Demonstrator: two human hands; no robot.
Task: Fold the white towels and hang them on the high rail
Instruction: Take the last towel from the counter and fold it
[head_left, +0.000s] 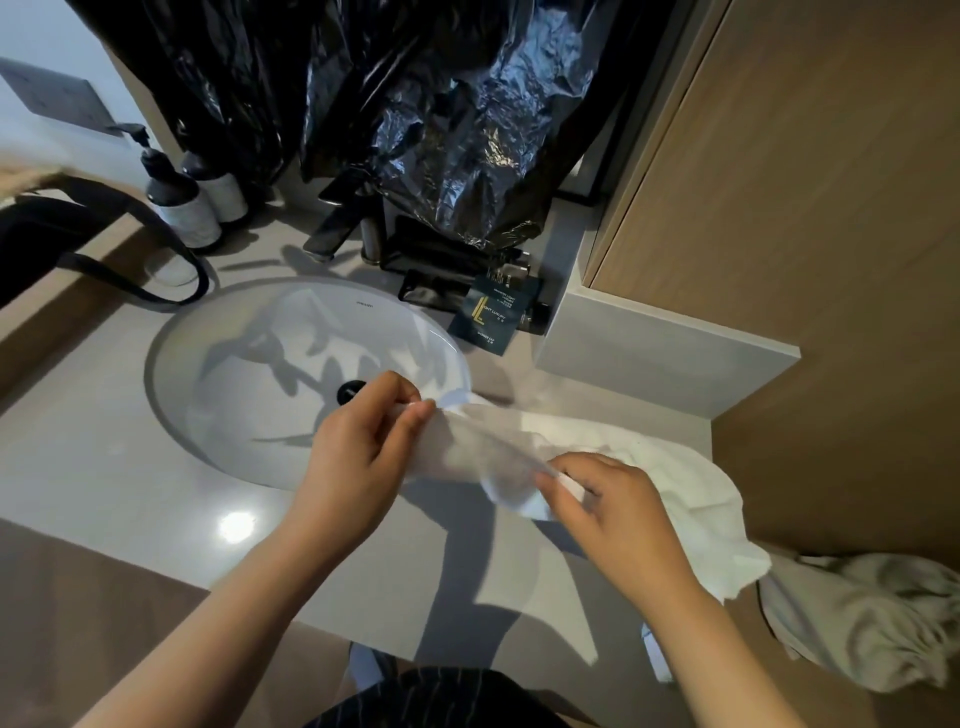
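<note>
White towel (675, 478) pinched along one edge by left grip (358, 447) and right grip (613, 504), stretched between them, seemingly to find corners for folding

A white oval sink (234, 405) with a black drain (351, 389) is set in a grey counter (104, 467), and a dark faucet (335, 221) stands behind it. Two pump bottles (179, 205) stand at the back left, near a looping black strap (203, 278). Crinkled black plastic (457, 145) hangs above the faucet, a dark blue packet (491, 317) lies right of the sink, and a wood panel (805, 234) rises at the right.
</note>
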